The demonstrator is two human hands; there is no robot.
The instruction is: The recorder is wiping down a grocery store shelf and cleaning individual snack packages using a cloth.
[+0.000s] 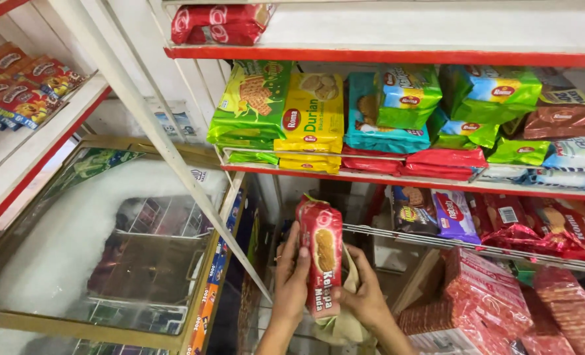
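One red biscuit packet (321,260) was held upright between two hands, low in the view and in front of the lower wire shelf (437,238). The left hand (293,276) lay against the packet's left edge, its fingers curled around it and closed on the wrapper. The right hand (365,296) sat at the packet's lower right with the fingers partly bent, touching both the packet and one pale cloth (346,309) bunched beneath and behind it — whether this hand gripped the packet or only the cloth could not be told. On the shelf above, the stock stood in stacks: one stack of green cracker packets (250,98), one stack of yellow biscuit packets (311,121), one teal packet (371,118), several green-and-blue packets (463,98) whose exact number was unclear, one brown packet (562,115), and a flat layer of red packets (430,164) under them. The lower shelf carried one dark packet (413,209), one purple packet (453,215) and further red packets (549,227) — the count there was hidden by overlap. Two red packets (220,25) lay on the top shelf. To the left stood one glass-lidded chest freezer (95,250), its inner walls frosted.
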